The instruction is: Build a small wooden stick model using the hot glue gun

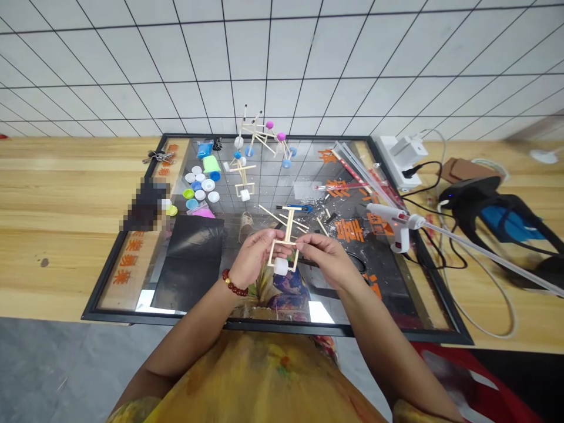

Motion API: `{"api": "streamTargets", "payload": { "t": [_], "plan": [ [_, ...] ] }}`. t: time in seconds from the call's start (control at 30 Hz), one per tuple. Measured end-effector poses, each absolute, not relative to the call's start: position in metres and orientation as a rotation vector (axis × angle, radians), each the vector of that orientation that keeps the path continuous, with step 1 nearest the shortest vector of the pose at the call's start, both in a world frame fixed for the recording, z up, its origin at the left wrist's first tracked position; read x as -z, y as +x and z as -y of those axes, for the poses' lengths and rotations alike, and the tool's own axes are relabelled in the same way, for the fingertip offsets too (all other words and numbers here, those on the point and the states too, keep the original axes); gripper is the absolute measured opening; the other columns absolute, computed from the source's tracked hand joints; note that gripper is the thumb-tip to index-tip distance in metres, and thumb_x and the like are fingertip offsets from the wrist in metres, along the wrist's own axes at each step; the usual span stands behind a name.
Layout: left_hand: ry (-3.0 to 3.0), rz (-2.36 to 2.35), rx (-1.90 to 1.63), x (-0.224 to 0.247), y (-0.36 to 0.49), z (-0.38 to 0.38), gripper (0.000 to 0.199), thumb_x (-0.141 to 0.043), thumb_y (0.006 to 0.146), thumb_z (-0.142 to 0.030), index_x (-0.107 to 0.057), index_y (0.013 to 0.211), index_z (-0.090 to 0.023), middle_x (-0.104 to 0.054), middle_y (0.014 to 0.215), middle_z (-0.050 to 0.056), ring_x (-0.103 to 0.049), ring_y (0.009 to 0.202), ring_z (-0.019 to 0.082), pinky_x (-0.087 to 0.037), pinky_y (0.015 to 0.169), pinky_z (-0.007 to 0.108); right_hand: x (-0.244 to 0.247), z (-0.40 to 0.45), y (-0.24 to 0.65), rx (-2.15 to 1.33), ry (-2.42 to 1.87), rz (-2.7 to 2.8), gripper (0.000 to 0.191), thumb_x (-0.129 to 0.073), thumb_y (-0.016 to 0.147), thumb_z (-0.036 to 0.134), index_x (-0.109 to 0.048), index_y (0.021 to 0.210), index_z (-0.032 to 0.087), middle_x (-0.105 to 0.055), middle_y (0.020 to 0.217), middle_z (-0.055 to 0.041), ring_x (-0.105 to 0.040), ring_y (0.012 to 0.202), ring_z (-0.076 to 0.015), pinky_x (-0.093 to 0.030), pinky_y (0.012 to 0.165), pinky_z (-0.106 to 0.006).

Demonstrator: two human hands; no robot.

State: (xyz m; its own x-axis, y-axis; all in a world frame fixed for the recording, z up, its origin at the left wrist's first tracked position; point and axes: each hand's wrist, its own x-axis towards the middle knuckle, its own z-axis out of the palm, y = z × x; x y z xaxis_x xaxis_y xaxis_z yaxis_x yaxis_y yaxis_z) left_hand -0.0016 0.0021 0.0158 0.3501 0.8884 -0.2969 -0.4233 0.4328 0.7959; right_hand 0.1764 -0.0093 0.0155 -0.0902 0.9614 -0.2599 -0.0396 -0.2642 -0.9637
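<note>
A small frame of pale wooden sticks is held up in front of the body, T-shaped at its far end and with a near-square loop at its near end. On the loop's near side sits a white cylinder. My left hand pinches the loop's left side, a bead bracelet round its wrist. At the loop's right far corner, the fingertips of my right hand close on the frame. Beyond the hands, a blue cutter and loose sticks lie on the glass.
Stick models stand at the back of the black-edged glass. Coloured caps and a black sheet lie left. A white glue gun, cables and a power strip are right.
</note>
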Motion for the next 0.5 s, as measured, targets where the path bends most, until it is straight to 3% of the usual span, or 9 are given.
{"api": "streamTargets", "payload": {
  "t": [0.1,0.3,0.5],
  "plan": [
    [0.747,-0.86,-0.961,-0.0155,0.0005,-0.0007,0.04,-0.08,0.07,-0.045,-0.069,0.092,-0.014,-0.072,0.077,0.005,-0.069,0.069,0.015,-0.056,0.069,0.028,-0.0153,0.0093,0.1778,-1.514,-1.336,1.153,0.027,-0.075,0.069,0.044,-0.069,0.072,0.018,-0.063,0.069,-0.0003,-0.052,0.065,-0.0127,-0.042,0.065,-0.028],
    [0.835,-0.945,-0.911,-0.0098,0.0034,0.0022,0.034,-0.081,0.068,-0.04,-0.071,0.085,-0.012,-0.066,0.065,0.002,-0.061,0.056,0.01,-0.052,0.055,0.021,-0.0208,0.0052,0.175,-1.465,-1.299,1.082,0.034,-0.08,0.065,0.043,-0.071,0.09,0.021,-0.067,0.083,-0.0018,-0.058,0.076,-0.0146,-0.046,0.072,-0.029],
    [0.732,-0.939,-0.767,-0.0103,0.006,0.0029,0.041,-0.078,0.07,-0.049,-0.069,0.084,-0.012,-0.066,0.072,0.004,-0.065,0.06,0.012,-0.054,0.052,0.022,-0.0193,0.0003,0.1697,-1.477,-1.255,1.112,0.028,-0.075,0.071,0.047,-0.072,0.074,0.019,-0.066,0.072,-0.0009,-0.055,0.069,-0.0135,-0.045,0.07,-0.029]
  ]
}}
